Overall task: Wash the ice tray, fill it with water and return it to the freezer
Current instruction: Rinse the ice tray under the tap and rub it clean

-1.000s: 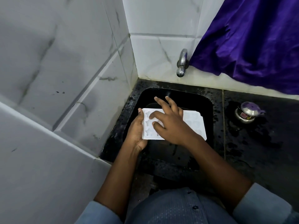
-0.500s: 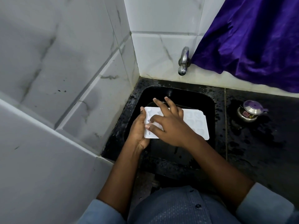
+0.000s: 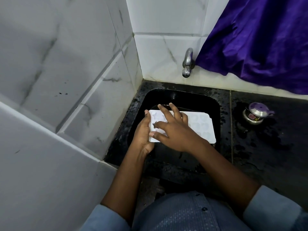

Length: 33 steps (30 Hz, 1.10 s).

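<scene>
A white ice tray [image 3: 202,126] with star and heart shaped cells is held flat over the black sink [image 3: 216,104]. My left hand [image 3: 143,135] grips its left short edge, thumb on top. My right hand [image 3: 176,130] lies spread across the tray's left half, fingertips pressed into the cells. The tray's middle is hidden under that hand. A metal tap [image 3: 187,63] juts from the tiled wall above the sink; I see no water running from it.
White tiled walls close in the left side and back. A wet black counter [image 3: 266,147] extends right, with a small steel pot with a purple lid [image 3: 255,114] on it. A purple cloth [image 3: 260,39] hangs at the upper right.
My right hand's fingers have shifted over the tray's left cells in a rubbing motion. The left hand keeps its hold and the tray stays over the sink.
</scene>
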Each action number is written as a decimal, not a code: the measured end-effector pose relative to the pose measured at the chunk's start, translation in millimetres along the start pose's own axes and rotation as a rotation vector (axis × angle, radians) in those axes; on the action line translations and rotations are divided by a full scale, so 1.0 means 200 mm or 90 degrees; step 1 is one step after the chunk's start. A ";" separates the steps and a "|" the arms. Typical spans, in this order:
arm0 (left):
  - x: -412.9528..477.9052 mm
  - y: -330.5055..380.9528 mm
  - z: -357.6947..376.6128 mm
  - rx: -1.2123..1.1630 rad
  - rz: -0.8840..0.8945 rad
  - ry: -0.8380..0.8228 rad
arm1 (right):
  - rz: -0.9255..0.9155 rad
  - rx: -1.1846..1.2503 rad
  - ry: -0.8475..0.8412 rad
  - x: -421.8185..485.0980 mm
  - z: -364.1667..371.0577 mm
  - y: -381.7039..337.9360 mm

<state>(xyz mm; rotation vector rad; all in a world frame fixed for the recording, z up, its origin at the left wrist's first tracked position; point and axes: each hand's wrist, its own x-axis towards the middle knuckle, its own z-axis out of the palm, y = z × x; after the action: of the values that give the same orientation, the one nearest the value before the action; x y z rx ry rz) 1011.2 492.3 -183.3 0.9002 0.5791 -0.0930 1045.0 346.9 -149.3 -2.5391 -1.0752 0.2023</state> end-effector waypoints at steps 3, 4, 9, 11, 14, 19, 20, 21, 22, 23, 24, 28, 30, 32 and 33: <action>0.00 0.00 0.00 -0.009 -0.003 0.008 | -0.016 0.019 0.016 -0.01 0.01 0.00; 0.00 0.00 0.00 -0.011 -0.004 0.004 | -0.024 0.035 0.039 -0.02 0.01 0.00; -0.01 0.01 0.02 -0.003 0.001 -0.006 | -0.010 0.014 0.052 -0.01 0.03 0.01; -0.01 0.01 0.02 -0.004 -0.006 0.001 | 0.000 -0.009 0.023 -0.01 0.04 0.02; -0.01 0.01 0.02 -0.006 -0.010 0.006 | -0.020 0.003 0.051 -0.01 0.05 0.02; -0.01 0.01 0.03 -0.006 0.001 -0.007 | -0.019 0.017 0.081 0.00 0.02 0.01; -0.01 0.01 0.03 -0.004 -0.006 -0.009 | -0.012 0.003 0.052 0.00 0.01 0.01; -0.01 0.01 0.03 -0.002 -0.010 -0.008 | -0.005 -0.006 0.028 0.00 0.01 0.01; -0.01 0.01 0.03 -0.001 -0.010 -0.004 | -0.005 -0.005 0.018 0.00 0.02 0.01; -0.01 0.01 0.03 0.001 -0.008 0.001 | -0.014 0.002 0.027 -0.01 0.02 0.01; -0.01 0.01 0.03 0.000 -0.005 0.004 | -0.026 0.013 0.050 -0.01 0.03 0.01; -0.01 0.02 0.03 -0.019 -0.007 -0.004 | -0.033 0.036 0.098 0.00 0.03 0.01; 0.00 0.01 0.03 -0.021 -0.008 -0.006 | -0.011 0.004 0.051 0.01 0.03 0.01; 0.01 0.01 0.02 -0.015 -0.001 -0.001 | 0.001 -0.015 0.018 0.01 0.04 0.01; 0.01 0.01 0.02 -0.012 0.000 0.002 | -0.005 -0.017 0.019 0.01 0.04 0.01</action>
<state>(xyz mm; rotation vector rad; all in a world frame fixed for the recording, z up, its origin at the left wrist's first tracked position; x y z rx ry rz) 1014.9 490.4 -181.5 0.8822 0.5814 -0.0854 1045.2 349.5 -157.9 -2.5527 -1.0820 0.1486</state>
